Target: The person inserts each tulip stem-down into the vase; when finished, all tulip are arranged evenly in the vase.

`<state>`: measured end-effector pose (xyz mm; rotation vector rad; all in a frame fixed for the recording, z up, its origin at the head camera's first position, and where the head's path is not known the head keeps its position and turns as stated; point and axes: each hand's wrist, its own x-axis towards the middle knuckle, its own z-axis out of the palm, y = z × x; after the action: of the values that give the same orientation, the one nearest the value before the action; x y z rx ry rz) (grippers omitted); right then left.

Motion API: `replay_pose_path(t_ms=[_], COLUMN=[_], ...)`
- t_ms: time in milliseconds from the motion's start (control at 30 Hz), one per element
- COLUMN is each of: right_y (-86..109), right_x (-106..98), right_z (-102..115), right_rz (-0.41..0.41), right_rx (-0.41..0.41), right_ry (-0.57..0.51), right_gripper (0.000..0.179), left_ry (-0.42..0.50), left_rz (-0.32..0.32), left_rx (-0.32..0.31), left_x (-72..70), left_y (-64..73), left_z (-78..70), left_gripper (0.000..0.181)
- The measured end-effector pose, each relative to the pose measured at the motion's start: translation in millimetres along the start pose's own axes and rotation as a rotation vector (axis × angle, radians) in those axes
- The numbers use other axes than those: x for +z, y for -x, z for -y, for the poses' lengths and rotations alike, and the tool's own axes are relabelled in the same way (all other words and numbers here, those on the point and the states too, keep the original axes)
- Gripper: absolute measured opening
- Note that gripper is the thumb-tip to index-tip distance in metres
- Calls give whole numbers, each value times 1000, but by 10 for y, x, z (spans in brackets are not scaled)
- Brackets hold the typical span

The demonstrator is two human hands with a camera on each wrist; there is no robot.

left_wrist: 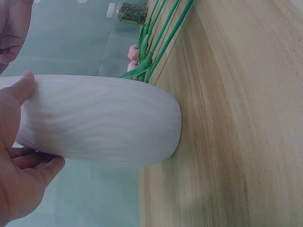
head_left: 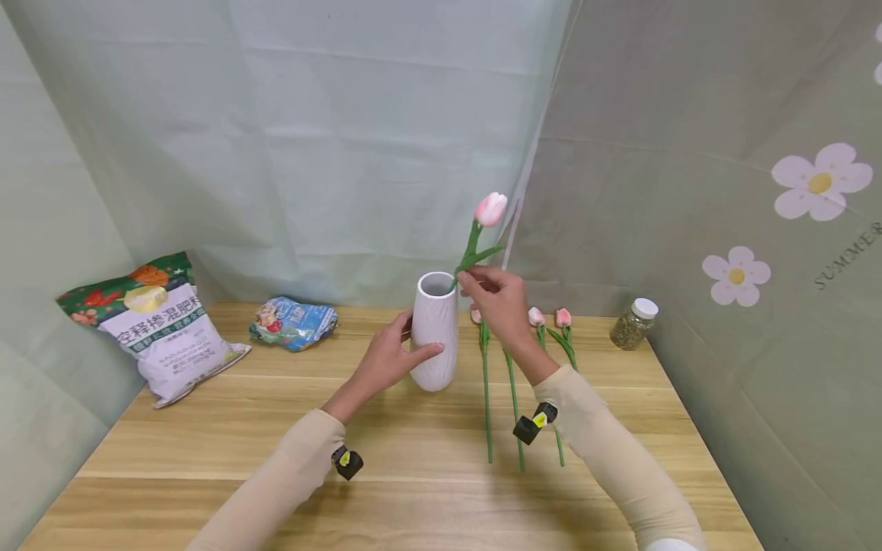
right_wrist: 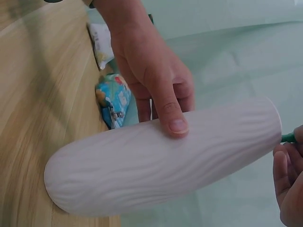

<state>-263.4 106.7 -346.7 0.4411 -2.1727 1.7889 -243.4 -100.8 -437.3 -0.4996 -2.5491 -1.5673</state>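
Note:
A tall white vase with a wavy relief stands upright on the wooden table. My left hand grips it around the side, thumb across the front and fingers behind, as the right wrist view also shows on the vase. At the vase's mouth, my right hand pinches a pink tulip by its green stem, just under the leaves. The bloom points up, and the lower stem is hidden inside the vase. Several more tulips lie side by side right of the vase, partly covered by my right arm.
On the left stands a white and green fertilizer bag, with a crumpled blue packet beside it. A white-lidded jar of small dark bits stands at the back right. Curtains hang behind the table.

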Motion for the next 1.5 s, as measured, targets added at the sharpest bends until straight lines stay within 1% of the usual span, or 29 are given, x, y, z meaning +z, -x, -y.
replay_pose_path(t_ms=[167, 400, 567, 667, 800, 900, 1033, 1200, 1300, 1500], right_y=[-13, 11, 22, 32, 65, 104, 157, 246, 301, 425], right_x=[19, 12, -12, -36, -93, -157, -264, -450, -570, -804], right_z=[-54, -70, -84, -89, -104, -129, -184, -274, -350, -478], right_rz=[9, 57, 74, 73, 68, 57, 37, 31, 25, 16], right_rx=[-25, -15, -16, -13, -16, -20, -20, 8, 22, 60], right_ry=[1, 57, 41, 26, 49, 55, 10, -17, 15, 142], right_gripper=[28, 26, 28, 29, 29, 28, 28, 29, 31, 33], left_ry=[-1, -13, -21, -19, -18, -19, -12, -10, -10, -12], left_rz=[1, 1, 5, 6, 4, 3, 2, -1, -2, 2], left_rx=[1, -2, -14, -22, -27, -24, -25, -32, -32, -31], left_x=[3, 4, -2, -5, -7, -4, -1, -2, -3, 3], left_y=[-1, -5, -5, -6, -8, -9, -7, 0, -2, -10], left_z=[-1, -6, -18, -22, -18, -7, 1, -7, -5, -2], left_gripper=[80, 81, 83, 83, 83, 83, 84, 85, 84, 85])
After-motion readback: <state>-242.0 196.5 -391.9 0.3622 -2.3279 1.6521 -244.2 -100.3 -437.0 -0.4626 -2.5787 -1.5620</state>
